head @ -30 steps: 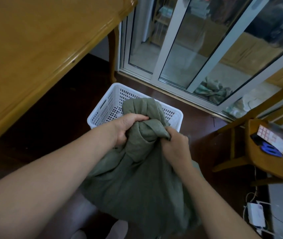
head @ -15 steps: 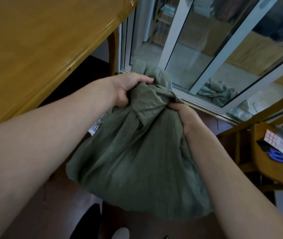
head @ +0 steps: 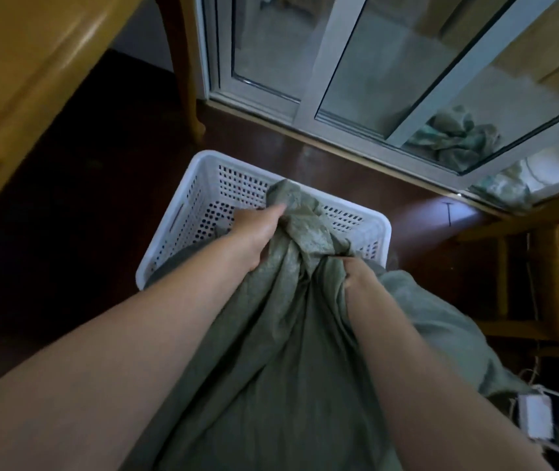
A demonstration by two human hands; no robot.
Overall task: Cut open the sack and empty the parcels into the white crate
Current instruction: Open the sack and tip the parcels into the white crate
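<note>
Fingers [head: 276,209] of the left hand [head: 256,234]: curled tight round the bunched top of the sack [head: 281,362], knuckles toward the table side, fingertips buried in the folds.
Fingers [head: 350,265] of the right hand [head: 359,277]: closed in a fist on a fold of the same sack, just beside and a little lower than the left hand.
Sack: olive-green woven cloth, gathered into a twisted bunch that sticks up past the left hand. Its body falls slack between the two forearms toward the person and spreads out to the right.
Sack's place: its top is over the open crate, and its cloth hides the crate's near right part.
Contents: whatever the sack holds is out of sight.
White crate [head: 183,195]: perforated plastic with a slot handle in its left wall, standing on the dark floor [head: 67,239].
Table [head: 16,79]: honey-coloured wood, to the left, one leg near the crate's far corner.
Sliding glass door [head: 325,79]: pale frame, just beyond the crate.
Green cloth [head: 455,137]: crumpled in a heap behind the glass.
Chair [head: 504,277]: wooden, at the right edge.
White box [head: 536,419]: on the floor with cables, lower right.
</note>
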